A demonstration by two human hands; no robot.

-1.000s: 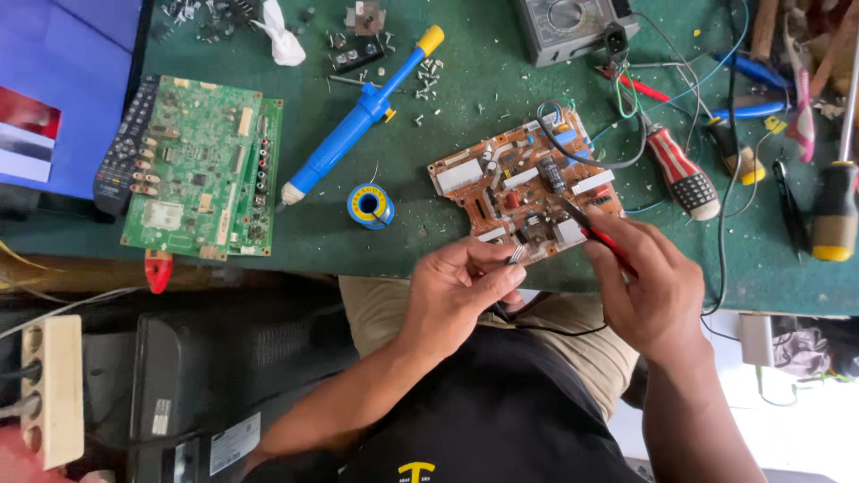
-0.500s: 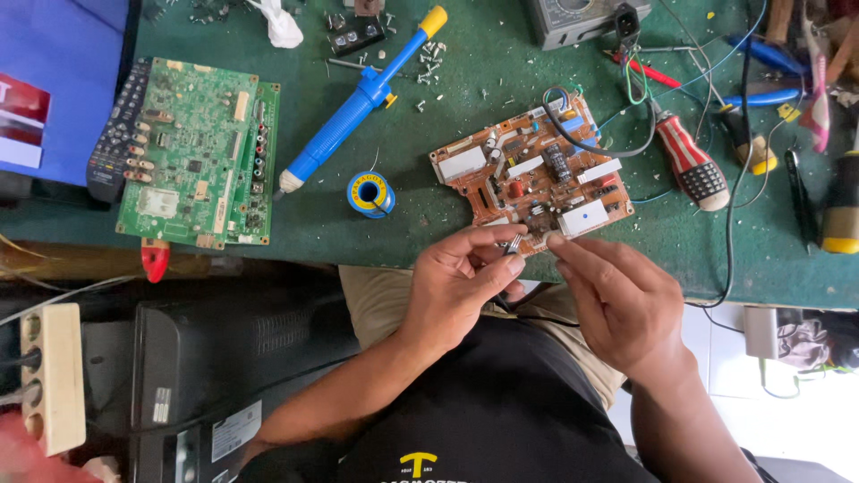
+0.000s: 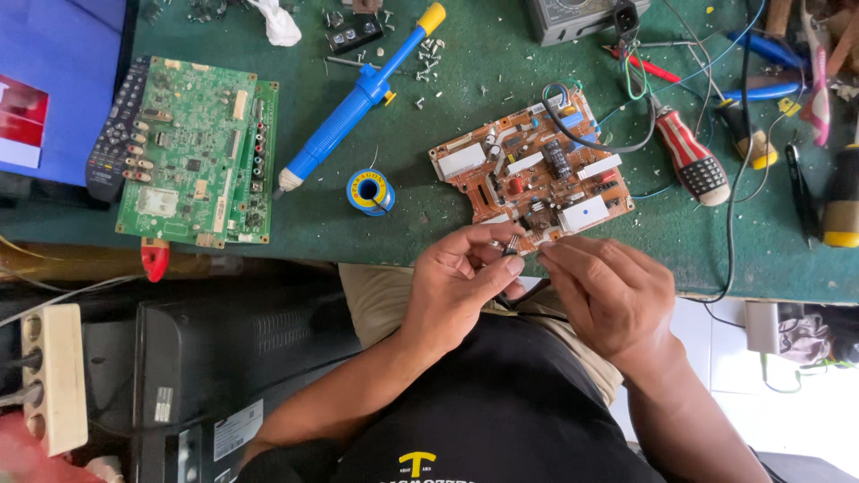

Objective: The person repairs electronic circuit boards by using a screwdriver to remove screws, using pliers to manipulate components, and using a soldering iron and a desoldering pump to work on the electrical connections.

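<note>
Fingers (image 3: 490, 261) of left hand (image 3: 461, 286) pinched on small dark component (image 3: 510, 249) at near edge of brown circuit board (image 3: 532, 174); right hand (image 3: 608, 291) fingers curled beside it, grip hidden, cannot be told

Progress judged early to middle: board lying bare on green tabletop (image 3: 429, 206), component handled off board, not seated

Solder spool (image 3: 369, 190) and blue desoldering pump (image 3: 358, 98) lying untouched, left of board

Labels: blue flat box (image 3: 54, 80) with red-white patch at far left; white sticker on black casing (image 3: 237, 429) below tabletop
</note>
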